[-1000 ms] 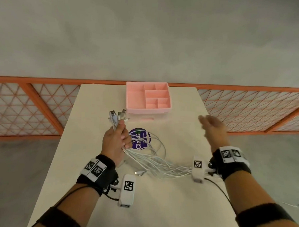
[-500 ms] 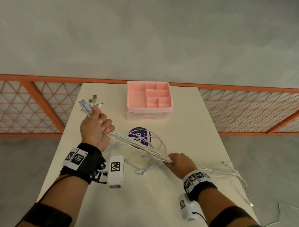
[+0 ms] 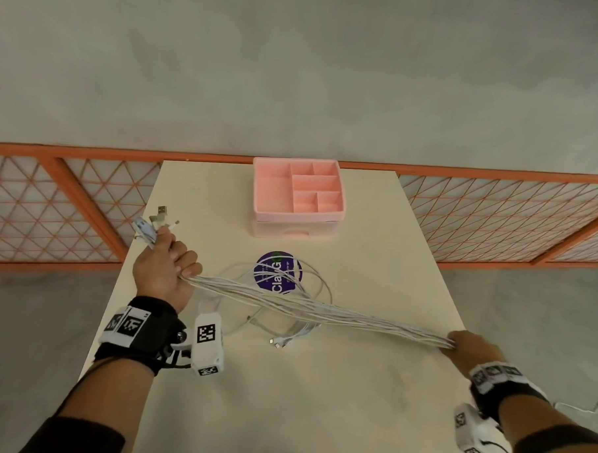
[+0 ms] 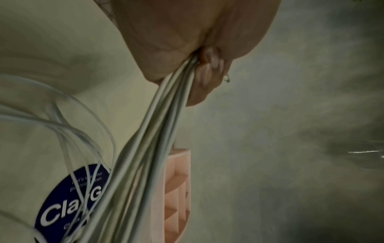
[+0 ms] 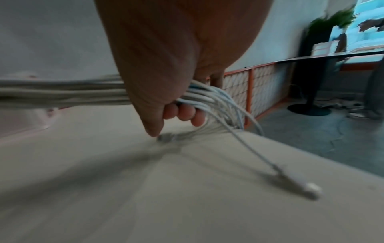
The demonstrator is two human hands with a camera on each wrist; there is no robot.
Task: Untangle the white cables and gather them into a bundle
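Several white cables (image 3: 321,309) stretch taut across the cream table (image 3: 351,417) between my two hands. My left hand (image 3: 165,272) grips one end near the table's left edge, with USB plugs (image 3: 157,220) sticking out above the fist. In the left wrist view its curled fingers (image 4: 199,92) clamp the white cables (image 4: 155,131). My right hand (image 3: 470,347) grips the strand at the table's right edge. In the right wrist view its fingers (image 5: 182,113) wrap the white cables (image 5: 62,93), and loose tails with a connector (image 5: 311,190) trail past them. Slack loops (image 3: 309,281) and more plugs (image 3: 278,343) lie on the table under the strand.
A pink compartment organiser (image 3: 299,195) stands at the table's far middle. A round purple sticker (image 3: 278,271) lies under the loops. An orange lattice fence (image 3: 51,208) runs behind the table. Grey floor surrounds it, with a thin cable (image 3: 577,406) lying on it at the right.
My right hand has taken hold of the cables and slid along them from mid-table out to the right edge, pulling them straight. My left hand has shifted left with the plug ends.
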